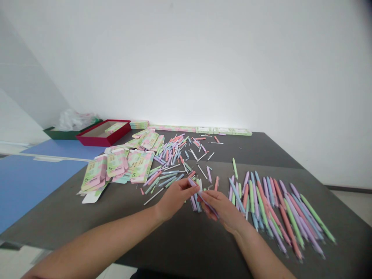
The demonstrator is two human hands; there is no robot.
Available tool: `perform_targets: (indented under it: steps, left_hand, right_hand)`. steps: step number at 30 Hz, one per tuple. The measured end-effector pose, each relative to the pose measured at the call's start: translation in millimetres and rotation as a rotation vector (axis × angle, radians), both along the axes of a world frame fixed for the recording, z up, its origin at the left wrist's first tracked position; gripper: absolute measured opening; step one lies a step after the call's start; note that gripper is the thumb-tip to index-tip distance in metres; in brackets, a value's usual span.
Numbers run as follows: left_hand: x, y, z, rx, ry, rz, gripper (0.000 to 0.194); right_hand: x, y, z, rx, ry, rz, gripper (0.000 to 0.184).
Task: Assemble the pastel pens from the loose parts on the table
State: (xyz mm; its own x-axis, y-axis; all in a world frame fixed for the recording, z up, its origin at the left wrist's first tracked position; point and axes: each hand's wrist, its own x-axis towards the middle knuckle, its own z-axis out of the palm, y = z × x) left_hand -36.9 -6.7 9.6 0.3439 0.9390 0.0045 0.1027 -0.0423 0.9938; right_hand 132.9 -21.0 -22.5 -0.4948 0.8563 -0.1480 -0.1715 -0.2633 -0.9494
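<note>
**Pen parts sorted by kind, hands at the middle**

Dark tabletop (180, 240), pale wall (186, 62) behind. Things lie in separate zones, which probably keeps the kinds from mixing.

Red box (116, 138), far left corner, one carton (115, 128) inside. Green box (65, 135) beside it, a clear plastic bag (74, 119) bunched in it (contents unclear). Both sit at the side, perhaps to leave the near middle for handwork.

Left hand (175, 198) and right hand (223, 211) meet over the near middle, between loose parts and pens; either group looks to be a short reach away.

Opened cartons (142, 166) overlap in a pile at the left. More cartons (205, 130) line the far edge, lying flat, seemingly as a tidy store.

Long pens (287, 217) at the right, roughly side by side, some crossing; the shared direction likely makes them easy to gather. Pastel barrel parts (171, 149) spread loosely in the centre, white rods (152, 197) among them.

Lilac pen piece (210, 206): held slanting between the hands, above the near tabletop. The left grip is pinched closed on its upper end, the right grip closed around the lower length, presumably to steady it from both sides (one part or two joined, I cannot tell; blur).
</note>
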Motion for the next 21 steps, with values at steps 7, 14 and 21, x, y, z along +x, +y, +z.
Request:
perform_targets:
  steps: [7, 14, 21]
  left_hand:
    - [-3, 3, -0.8, -0.105, -0.187, -0.029, 0.02]
    - [-16, 20, 2.7, -0.201, -0.353, 0.177, 0.018]
    - [-21, 23, 6.6, -0.322, -0.548, 0.208, 0.016]
  right_hand:
    - [-1, -4, -1.7, -0.168, 0.216, 0.113, 0.035]
    - [8, 3, 8.5, -0.019, 0.198, -0.16, 0.044]
    - [9, -3, 7.3, 0.129, 0.303, -0.105, 0.043]
